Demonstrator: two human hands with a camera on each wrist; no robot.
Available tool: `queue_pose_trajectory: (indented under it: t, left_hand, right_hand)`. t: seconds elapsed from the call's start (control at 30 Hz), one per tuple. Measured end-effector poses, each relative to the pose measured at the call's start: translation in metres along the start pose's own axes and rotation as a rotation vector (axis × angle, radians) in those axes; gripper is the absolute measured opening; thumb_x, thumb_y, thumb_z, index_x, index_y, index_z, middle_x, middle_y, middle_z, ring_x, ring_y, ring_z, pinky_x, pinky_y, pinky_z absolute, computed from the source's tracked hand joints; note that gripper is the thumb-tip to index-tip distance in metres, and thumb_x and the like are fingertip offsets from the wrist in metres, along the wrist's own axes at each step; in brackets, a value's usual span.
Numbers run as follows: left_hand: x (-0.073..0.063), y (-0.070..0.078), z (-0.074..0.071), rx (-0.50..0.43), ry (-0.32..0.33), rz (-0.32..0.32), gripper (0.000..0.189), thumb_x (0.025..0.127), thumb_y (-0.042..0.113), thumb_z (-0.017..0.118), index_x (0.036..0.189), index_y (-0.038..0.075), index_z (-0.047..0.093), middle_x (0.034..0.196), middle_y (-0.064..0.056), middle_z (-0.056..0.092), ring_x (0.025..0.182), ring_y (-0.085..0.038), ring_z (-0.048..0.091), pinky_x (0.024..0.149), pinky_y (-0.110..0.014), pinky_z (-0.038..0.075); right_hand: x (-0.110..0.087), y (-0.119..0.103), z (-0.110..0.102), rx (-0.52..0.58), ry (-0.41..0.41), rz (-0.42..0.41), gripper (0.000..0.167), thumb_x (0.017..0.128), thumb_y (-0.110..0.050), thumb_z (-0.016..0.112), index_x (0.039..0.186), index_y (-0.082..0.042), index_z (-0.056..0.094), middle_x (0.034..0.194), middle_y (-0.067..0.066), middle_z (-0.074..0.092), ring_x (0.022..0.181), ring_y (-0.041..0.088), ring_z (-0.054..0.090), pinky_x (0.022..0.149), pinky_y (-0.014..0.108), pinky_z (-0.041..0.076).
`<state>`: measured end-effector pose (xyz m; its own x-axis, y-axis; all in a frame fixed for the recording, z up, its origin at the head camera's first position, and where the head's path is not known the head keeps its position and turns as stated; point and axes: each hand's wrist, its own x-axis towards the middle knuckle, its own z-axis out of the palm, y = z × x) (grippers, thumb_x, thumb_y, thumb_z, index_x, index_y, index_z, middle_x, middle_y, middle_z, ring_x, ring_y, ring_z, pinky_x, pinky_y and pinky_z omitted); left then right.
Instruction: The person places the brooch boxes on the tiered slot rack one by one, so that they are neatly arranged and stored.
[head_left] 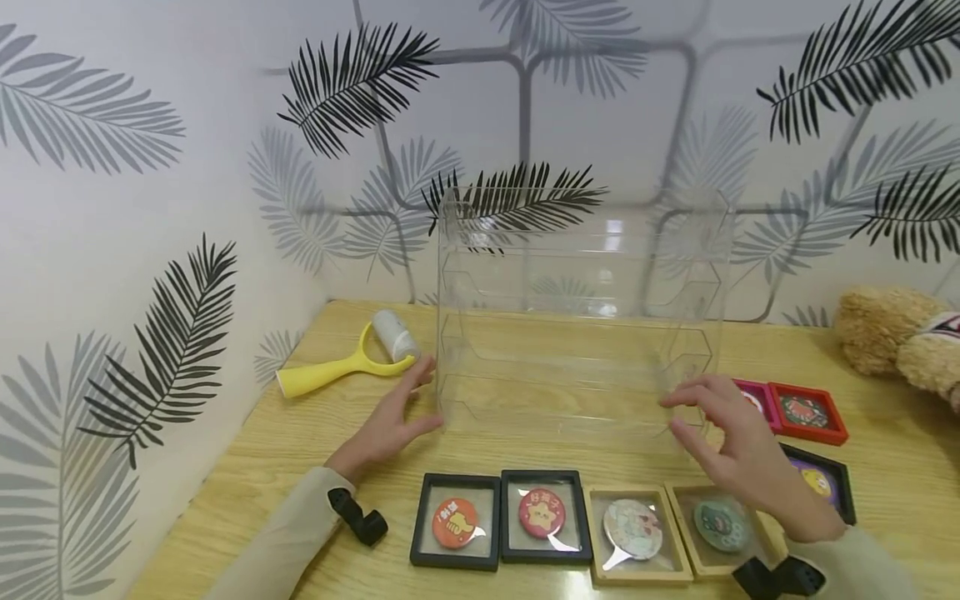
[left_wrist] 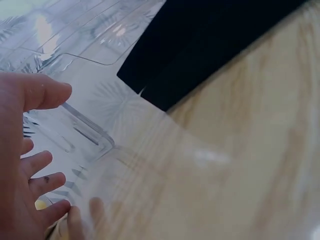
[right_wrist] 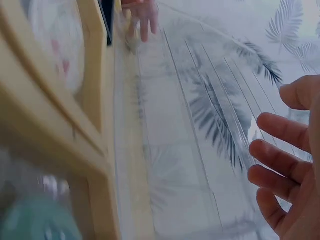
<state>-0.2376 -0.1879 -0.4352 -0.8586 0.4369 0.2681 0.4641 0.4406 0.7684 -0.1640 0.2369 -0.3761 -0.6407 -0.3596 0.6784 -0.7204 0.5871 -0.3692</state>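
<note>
A clear plastic tiered rack stands upright on the table against the wall. My left hand is at its left side, fingers spread and relaxed, and in the left wrist view the thumb lies at the rack's edge; whether it touches is hard to tell. By the rack's right front corner, my right hand hovers with loosely bent fingers and nothing between them. In front lie two black frames with round badges, and two light wooden frames beside them, also with badges.
A yellow handle and a grey-white roll lie left of the rack. To the right are a red frame, a pink frame and a black frame with a purple inside. A plush toy sits at the far right.
</note>
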Motion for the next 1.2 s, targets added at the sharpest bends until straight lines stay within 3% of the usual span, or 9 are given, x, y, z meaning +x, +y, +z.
queue_pose_trajectory:
  t: [0.27, 0.43, 0.57, 0.77, 0.87, 1.07, 1.13, 1.2]
  left_hand:
    - [0.003, -0.002, 0.003, -0.061, 0.019, -0.017, 0.081, 0.087, 0.01, 0.068, 0.153, 0.011, 0.022, 0.154, -0.016, 0.031, 0.139, -0.036, 0.033, 0.111, -0.055, 0.029]
    - [0.007, 0.001, 0.007, -0.071, 0.001, -0.027, 0.079, 0.087, 0.012, 0.068, 0.152, 0.005, 0.022, 0.153, -0.021, 0.031, 0.139, -0.038, 0.032, 0.112, -0.055, 0.029]
    - [0.011, 0.002, 0.01, -0.062, -0.006, -0.029, 0.08, 0.087, 0.016, 0.069, 0.152, 0.005, 0.024, 0.152, -0.019, 0.033, 0.139, -0.036, 0.032, 0.112, -0.054, 0.029]
    - [0.012, -0.001, 0.01, -0.066, 0.008, -0.058, 0.079, 0.085, 0.015, 0.071, 0.151, 0.012, 0.028, 0.151, -0.015, 0.036, 0.136, -0.038, 0.037, 0.11, -0.056, 0.031]
    - [0.012, 0.0, 0.01, -0.059, 0.014, -0.083, 0.079, 0.085, 0.012, 0.071, 0.151, 0.01, 0.027, 0.151, -0.018, 0.035, 0.135, -0.042, 0.038, 0.109, -0.058, 0.03]
    - [0.01, 0.034, 0.005, -0.068, -0.005, -0.086, 0.075, 0.086, 0.007, 0.069, 0.148, 0.0, 0.028, 0.15, -0.024, 0.034, 0.132, -0.047, 0.039, 0.108, -0.06, 0.031]
    - [0.01, 0.032, 0.006, -0.076, -0.008, -0.082, 0.076, 0.086, 0.007, 0.069, 0.148, 0.001, 0.028, 0.15, -0.023, 0.034, 0.133, -0.046, 0.039, 0.108, -0.059, 0.031]
    - [0.012, 0.022, 0.009, -0.082, -0.005, -0.076, 0.076, 0.086, 0.009, 0.07, 0.149, 0.005, 0.028, 0.151, -0.02, 0.034, 0.133, -0.045, 0.039, 0.108, -0.059, 0.031]
  right_hand:
    - [0.013, -0.017, 0.043, 0.071, -0.155, -0.064, 0.03, 0.082, -0.006, 0.072, 0.108, -0.02, 0.065, 0.104, -0.007, 0.061, 0.1, 0.007, 0.053, 0.084, 0.025, 0.044]
    - [0.018, -0.036, 0.068, 0.112, -0.225, -0.124, 0.028, 0.083, -0.012, 0.072, 0.109, -0.018, 0.065, 0.106, -0.008, 0.061, 0.099, 0.008, 0.055, 0.081, 0.03, 0.049]
    - [0.021, -0.053, 0.085, 0.142, -0.337, -0.11, 0.03, 0.085, -0.019, 0.072, 0.114, -0.015, 0.064, 0.111, -0.006, 0.06, 0.103, 0.01, 0.055, 0.086, 0.035, 0.05]
    - [0.024, -0.077, 0.109, 0.19, -0.587, 0.011, 0.057, 0.088, -0.041, 0.068, 0.134, -0.01, 0.053, 0.131, -0.002, 0.053, 0.12, 0.016, 0.047, 0.098, 0.048, 0.042]
    - [0.024, -0.085, 0.119, 0.17, -0.67, 0.027, 0.071, 0.086, -0.05, 0.067, 0.14, -0.009, 0.046, 0.137, 0.001, 0.049, 0.126, 0.018, 0.042, 0.099, 0.052, 0.038]
    - [0.023, -0.093, 0.129, 0.042, -0.73, 0.02, 0.089, 0.078, -0.066, 0.065, 0.143, -0.009, 0.043, 0.138, 0.002, 0.05, 0.123, 0.017, 0.043, 0.099, 0.051, 0.032]
    - [0.022, -0.094, 0.132, 0.016, -0.732, 0.01, 0.093, 0.076, -0.069, 0.065, 0.143, -0.009, 0.044, 0.136, 0.002, 0.051, 0.121, 0.017, 0.043, 0.1, 0.052, 0.029]
    - [0.02, -0.095, 0.133, -0.001, -0.732, 0.005, 0.095, 0.074, -0.071, 0.065, 0.143, -0.01, 0.044, 0.135, 0.001, 0.051, 0.119, 0.016, 0.044, 0.1, 0.052, 0.028]
